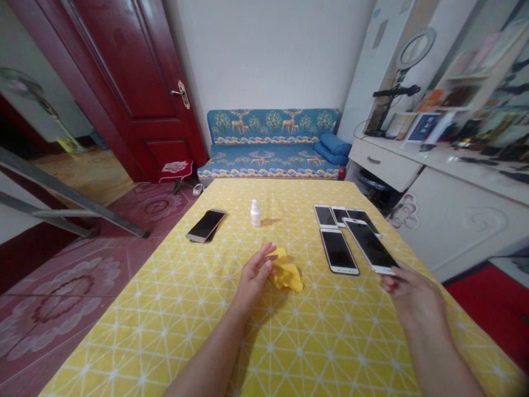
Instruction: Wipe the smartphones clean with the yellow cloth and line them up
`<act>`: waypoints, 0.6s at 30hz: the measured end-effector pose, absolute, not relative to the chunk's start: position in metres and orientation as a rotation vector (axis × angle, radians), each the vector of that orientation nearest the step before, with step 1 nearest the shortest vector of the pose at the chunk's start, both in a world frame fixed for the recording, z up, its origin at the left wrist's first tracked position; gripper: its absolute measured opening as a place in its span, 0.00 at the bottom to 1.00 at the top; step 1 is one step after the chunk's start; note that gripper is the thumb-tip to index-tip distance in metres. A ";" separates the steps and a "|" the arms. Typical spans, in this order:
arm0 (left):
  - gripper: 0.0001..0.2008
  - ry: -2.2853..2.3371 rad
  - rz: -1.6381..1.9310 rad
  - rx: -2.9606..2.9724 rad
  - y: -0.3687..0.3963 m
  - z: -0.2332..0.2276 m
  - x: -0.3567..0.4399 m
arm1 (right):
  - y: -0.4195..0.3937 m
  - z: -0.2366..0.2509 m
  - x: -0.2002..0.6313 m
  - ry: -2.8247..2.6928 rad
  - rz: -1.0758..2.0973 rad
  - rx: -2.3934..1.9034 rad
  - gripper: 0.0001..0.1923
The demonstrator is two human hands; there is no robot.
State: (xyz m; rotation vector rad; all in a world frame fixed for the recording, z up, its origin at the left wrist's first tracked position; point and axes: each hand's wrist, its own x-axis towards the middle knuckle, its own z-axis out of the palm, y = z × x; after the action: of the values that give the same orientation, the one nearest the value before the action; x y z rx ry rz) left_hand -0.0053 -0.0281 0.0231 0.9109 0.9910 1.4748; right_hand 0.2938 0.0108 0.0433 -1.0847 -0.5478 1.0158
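My left hand [257,268] is at the middle of the table, fingers apart. Its fingertips overlap the edge of a crumpled yellow cloth [288,272]; whether they touch it is unclear. On the right, my right hand [415,289] grips the near end of a white-framed smartphone [371,243], tilted with its dark screen up. Beside it lies another white smartphone [339,251]. Several more phones sit in a row behind, including a white one [325,216], partly covered by the held phone. A small white pump bottle [255,214] stands upright beyond my left hand.
At the table's left, a gold-edged smartphone [206,226] rests on another phone, mostly hidden. A yellow patterned cloth [173,331] covers the table. Past its far edge is a blue bench [268,157]. White drawers [386,162] flank the right; a metal frame [66,212] stands left.
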 end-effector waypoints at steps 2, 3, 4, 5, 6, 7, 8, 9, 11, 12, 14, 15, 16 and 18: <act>0.22 0.996 1.468 0.880 -0.028 0.024 -0.004 | 0.009 0.032 0.320 -0.469 0.915 -1.160 0.06; 0.22 0.998 1.462 0.872 -0.028 0.024 -0.004 | 0.008 0.026 0.330 -0.433 0.877 -1.206 0.06; 0.22 1.001 1.457 0.869 -0.028 0.023 -0.003 | 0.006 0.020 0.337 -0.411 0.853 -1.238 0.06; 0.22 1.006 1.454 0.871 -0.028 0.023 -0.003 | 0.005 0.015 0.341 -0.393 0.837 -1.265 0.07; 0.22 1.012 1.453 0.875 -0.028 0.022 -0.003 | 0.004 0.011 0.343 -0.385 0.835 -1.283 0.07; 0.21 1.022 1.453 0.882 -0.028 0.021 -0.003 | 0.004 0.008 0.344 -0.382 0.837 -1.291 0.08; 0.21 1.033 1.452 0.890 -0.028 0.020 -0.003 | 0.005 0.006 0.344 -0.380 0.842 -1.296 0.08; 0.21 1.044 1.450 0.900 -0.028 0.019 -0.004 | 0.007 0.004 0.343 -0.381 0.847 -1.297 0.09; 0.20 1.067 1.450 0.908 -0.027 0.018 -0.005 | 0.013 0.003 0.342 -0.386 0.862 -1.297 0.09; 0.20 1.075 1.452 0.902 -0.027 0.017 -0.005 | 0.017 0.003 0.341 -0.389 0.871 -1.298 0.09; 0.20 1.079 1.453 0.882 -0.026 0.016 -0.005 | 0.025 0.004 0.342 -0.394 0.885 -1.308 0.09; 0.20 1.077 1.450 0.874 -0.026 0.015 -0.006 | 0.029 0.004 0.343 -0.397 0.890 -1.314 0.09; 0.20 1.075 1.441 0.872 -0.025 0.014 -0.006 | 0.033 0.004 0.344 -0.401 0.893 -1.319 0.09; 0.21 1.078 1.416 0.889 -0.025 0.013 -0.006 | 0.040 0.003 0.347 -0.410 0.896 -1.325 0.09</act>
State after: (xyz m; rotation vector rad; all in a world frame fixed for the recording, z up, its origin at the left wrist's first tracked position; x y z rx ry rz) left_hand -0.0056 -0.0246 0.0130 0.8888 1.0778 1.4158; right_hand 0.3473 0.0399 0.0032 -1.3252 -0.4103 0.8960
